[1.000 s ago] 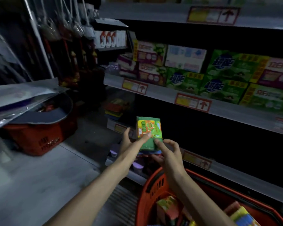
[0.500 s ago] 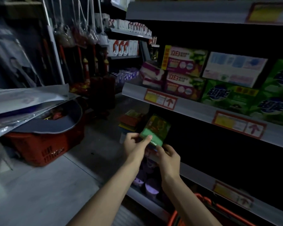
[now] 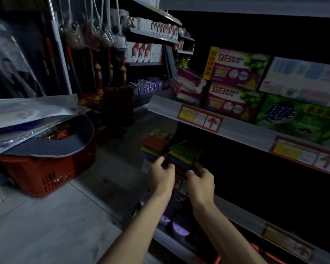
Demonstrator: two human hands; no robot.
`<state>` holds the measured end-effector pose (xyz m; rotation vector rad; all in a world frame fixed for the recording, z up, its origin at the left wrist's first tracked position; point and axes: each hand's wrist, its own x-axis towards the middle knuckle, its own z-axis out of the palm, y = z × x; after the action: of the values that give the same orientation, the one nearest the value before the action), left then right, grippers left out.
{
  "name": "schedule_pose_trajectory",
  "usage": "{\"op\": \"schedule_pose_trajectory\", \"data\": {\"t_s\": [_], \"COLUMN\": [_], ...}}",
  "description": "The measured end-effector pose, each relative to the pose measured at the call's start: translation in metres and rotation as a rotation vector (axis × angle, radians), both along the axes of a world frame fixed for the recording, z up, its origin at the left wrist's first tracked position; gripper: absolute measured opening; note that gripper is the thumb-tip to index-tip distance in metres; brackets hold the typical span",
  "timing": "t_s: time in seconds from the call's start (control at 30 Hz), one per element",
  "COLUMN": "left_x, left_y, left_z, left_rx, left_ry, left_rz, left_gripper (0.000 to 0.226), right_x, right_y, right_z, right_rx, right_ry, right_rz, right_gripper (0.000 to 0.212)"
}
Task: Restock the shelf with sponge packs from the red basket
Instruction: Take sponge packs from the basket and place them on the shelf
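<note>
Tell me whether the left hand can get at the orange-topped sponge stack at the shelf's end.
Probably yes: the left hand sits just below the orange-topped sponge stack, nothing between them, though it helps hold the green-topped sponge pack.

A dim shop aisle runs away between dark shelving. The floor (image 3: 51, 221) is pale grey with a faint seam across it. On the right, grey metal shelves (image 3: 242, 130) carry red-framed price tags (image 3: 200, 118) with arrows, under boxed goods (image 3: 234, 86) in purple and green. At the far end, more racks (image 3: 151, 36) hold white cartons, with bagged items hanging (image 3: 88, 33) from hooks at the left.
</note>
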<state>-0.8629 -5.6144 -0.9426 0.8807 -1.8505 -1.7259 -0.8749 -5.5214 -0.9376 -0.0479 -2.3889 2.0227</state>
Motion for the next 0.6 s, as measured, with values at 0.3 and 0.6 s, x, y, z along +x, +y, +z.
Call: {"op": "schedule_pose_trajectory", "data": {"t_s": [0.3,0.6], "left_x": [-0.001,-0.003], "left_y": [0.001,-0.001], "left_z": [0.008,-0.001], "left_rx": [-0.026,-0.082], "left_ry": [0.035,-0.081], "left_rz": [0.072,-0.017], "left_gripper": [0.041,0.049], "right_x": [-0.007,-0.008], "right_y": [0.002,-0.006], "right_z": [0.005,-0.007], "right_rx": [-0.019,0.094], "right_ry": [-0.008,-0.014], "right_rz": [-0.021,-0.016], "right_gripper": [0.048,0.047]}}
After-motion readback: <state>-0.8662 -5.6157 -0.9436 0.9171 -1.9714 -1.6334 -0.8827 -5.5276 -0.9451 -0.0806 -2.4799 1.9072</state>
